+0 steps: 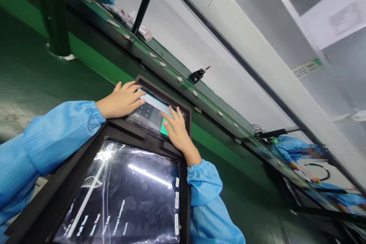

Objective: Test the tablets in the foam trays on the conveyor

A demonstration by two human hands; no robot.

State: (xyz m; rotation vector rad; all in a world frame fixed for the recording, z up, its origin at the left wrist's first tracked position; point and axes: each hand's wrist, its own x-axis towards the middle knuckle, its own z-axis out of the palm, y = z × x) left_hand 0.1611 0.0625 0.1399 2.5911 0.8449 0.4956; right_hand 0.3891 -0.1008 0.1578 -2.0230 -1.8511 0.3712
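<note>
Nearest is a large tablet with a glossy black screen (137,187), seated in a thick black foam-like frame (77,167). Pale menu lines run sideways up its glass, "Change Language" among them; ceiling light streaks across it, and three white labels (176,200) line its right edge. Just beyond, in the frame's narrower upper recess, lies a smaller tablet showing a dark number keypad with a green key (144,111). Over its left end reaches the left hand (121,101), fingers spread wide; over its right end, by the green key, the right hand (177,129) is likewise spread. Neither grips anything, and whether the fingertips press the glass I cannot tell. Farther off, small flat silvery pieces (179,79) dot a long green bench (207,103), near a black plug-like object (197,75). Blue-sleeved co-workers (288,148) sit at the bench's far right.
</note>
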